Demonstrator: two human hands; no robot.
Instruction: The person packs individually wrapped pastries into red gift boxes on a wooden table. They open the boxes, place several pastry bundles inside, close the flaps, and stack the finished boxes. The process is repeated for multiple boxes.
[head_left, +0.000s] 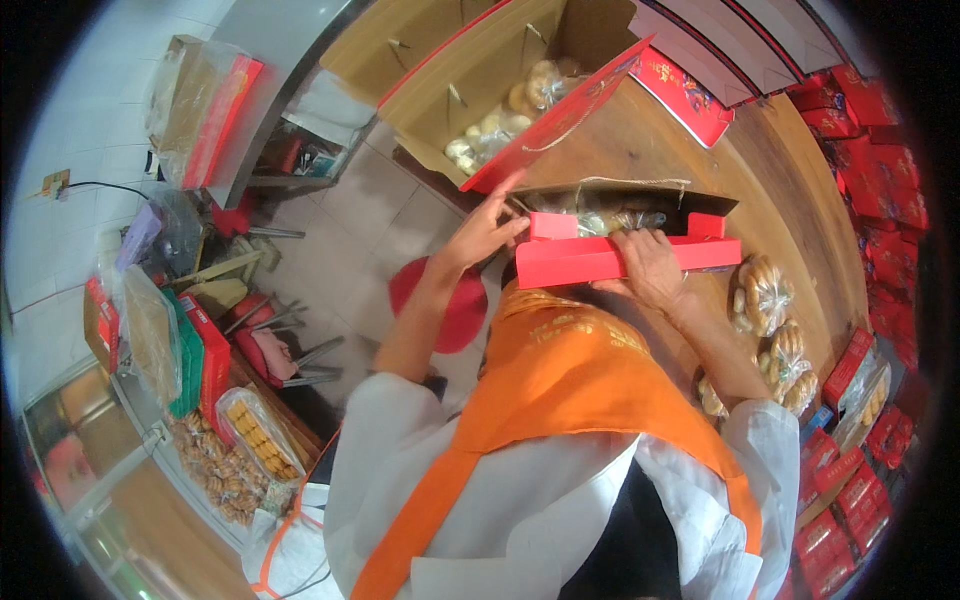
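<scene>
A red cardboard gift box (570, 262) with a rope handle stands open in front of me at the table's edge. Clear plastic packs (600, 223) lie inside it, partly hidden by the flaps. My right hand (651, 270) grips the box's near red flap, with the fingers over its top edge and the thumb below. At the left end of the box is my left hand (484, 234), its fingers apart and close against the corner by a small side flap. Behind stands a larger open red carton (555, 124) holding bagged round baked goods (491, 135).
Bagged pastries (765, 296) lie on the wooden table (810, 247) at right, partly behind my right forearm. Red boxes (885, 172) are stacked beyond the table. To the left are a red stool (439, 304), folded stools (277, 337) and a tray of yellow pastries (261, 437).
</scene>
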